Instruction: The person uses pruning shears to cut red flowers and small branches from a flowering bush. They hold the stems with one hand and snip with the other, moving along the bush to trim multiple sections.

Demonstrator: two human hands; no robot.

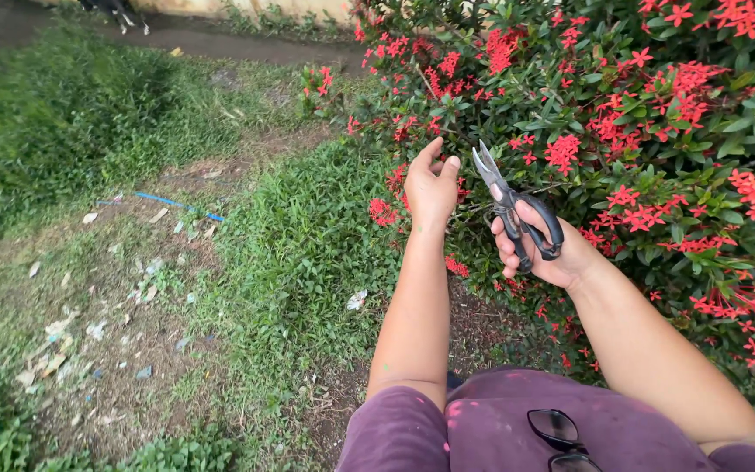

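The shears (510, 208) lie in front of the bush (657, 131), long axis running from lower right to upper left; the blades point up and left toward the red flowers (563, 150), slightly parted at the tips; the black handles sit low in the right hand (542, 253), whose fingers curl through the loops and grip them. The left hand (431, 188) is just beside the blades, half closed, thumb and fingers drawn together at a stem among the leaves; whether it pinches the stem I cannot tell. Sunglasses (561, 437) hang on the purple shirt (500, 428).
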